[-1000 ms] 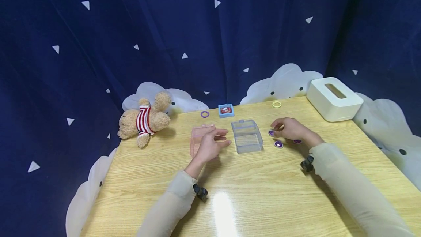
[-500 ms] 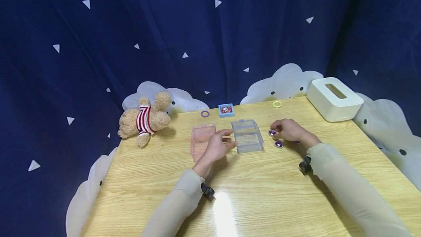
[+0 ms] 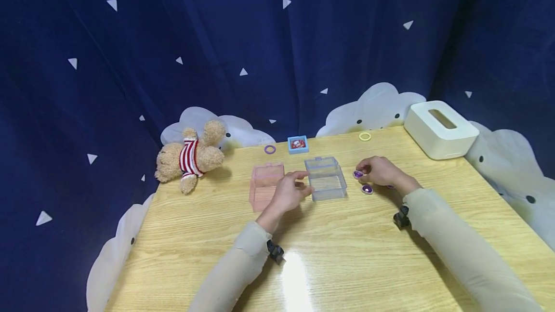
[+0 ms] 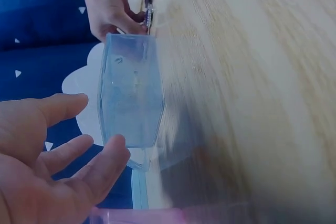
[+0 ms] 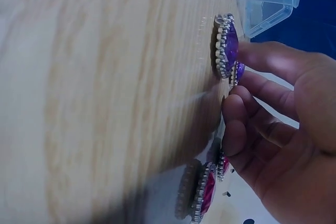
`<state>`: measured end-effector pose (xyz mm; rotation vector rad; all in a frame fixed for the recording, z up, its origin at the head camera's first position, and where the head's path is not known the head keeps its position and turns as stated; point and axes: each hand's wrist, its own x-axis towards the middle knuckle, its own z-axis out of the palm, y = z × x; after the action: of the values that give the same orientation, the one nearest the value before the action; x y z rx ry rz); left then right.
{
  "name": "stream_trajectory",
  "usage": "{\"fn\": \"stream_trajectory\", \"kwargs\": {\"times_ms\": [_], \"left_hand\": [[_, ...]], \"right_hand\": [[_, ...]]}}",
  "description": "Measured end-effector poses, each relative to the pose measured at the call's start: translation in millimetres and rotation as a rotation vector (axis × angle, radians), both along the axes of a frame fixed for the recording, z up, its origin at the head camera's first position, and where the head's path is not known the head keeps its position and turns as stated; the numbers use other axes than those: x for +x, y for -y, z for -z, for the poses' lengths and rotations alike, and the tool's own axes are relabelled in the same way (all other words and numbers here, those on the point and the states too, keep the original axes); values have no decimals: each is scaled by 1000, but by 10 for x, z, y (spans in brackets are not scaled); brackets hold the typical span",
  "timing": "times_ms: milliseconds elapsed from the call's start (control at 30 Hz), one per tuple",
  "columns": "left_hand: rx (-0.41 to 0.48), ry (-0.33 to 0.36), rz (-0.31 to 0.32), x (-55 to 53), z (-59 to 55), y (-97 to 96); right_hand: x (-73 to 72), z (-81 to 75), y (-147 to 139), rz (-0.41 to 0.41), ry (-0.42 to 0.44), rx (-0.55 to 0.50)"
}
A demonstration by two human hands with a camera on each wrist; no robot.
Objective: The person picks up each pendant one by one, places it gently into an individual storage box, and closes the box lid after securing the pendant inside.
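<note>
Right Hand (image 3: pixel 380 171) on Far Gem (image 3: pixel 357 174); Left Hand (image 3: pixel 288 192) at Clear Box (image 3: pixel 328 195)

The far gem, purple with a beaded rim, is located right of the clear box, between the right thumb and forefinger, which pinch it. Whether it is clear of the table (image 3: pixel 347 254) cannot be told. The right hand is palm-down, remaining fingers curled under. The left hand is unloaded: thumb and fingers are spread apart at the left side of the clear box. Contact with that box cannot be confirmed.

The near gem (image 3: pixel 367 189), also purple, lies just in front of the far gem. Two reddish gems (image 5: pixel 206 191) sit below the right palm in the right wrist view; in the head view the right hand and wrist obstruct this area. The pink box (image 3: pixel 262 201) stands left of the clear box, its right side partly masked by the left hand. Both boxes are open. Behind them are a purple ring (image 3: pixel 270 149), a blue frame (image 3: pixel 297 144) and a yellow ring (image 3: pixel 365 136). A bear (image 3: pixel 191 160) lies far left; a tissue box (image 3: pixel 440 129) stands far right.

Compared with one second earlier, the left hand has shifted right, from over the pink box to the clear box. The right hand has barely moved.
</note>
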<state>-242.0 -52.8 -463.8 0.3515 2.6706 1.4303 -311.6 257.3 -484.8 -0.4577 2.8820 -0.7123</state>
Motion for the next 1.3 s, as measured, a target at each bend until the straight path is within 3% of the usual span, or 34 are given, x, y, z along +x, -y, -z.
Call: {"fn": "stream_trajectory", "kwargs": {"times_ms": [567,1300], "left_hand": [[-10,44,-6,-16,63,-82],[15,63,-2,-12,51,-71]], "right_hand": [[-3,30,15,27,-6,-23],[107,-323,119,-53,-93,-126]]}}
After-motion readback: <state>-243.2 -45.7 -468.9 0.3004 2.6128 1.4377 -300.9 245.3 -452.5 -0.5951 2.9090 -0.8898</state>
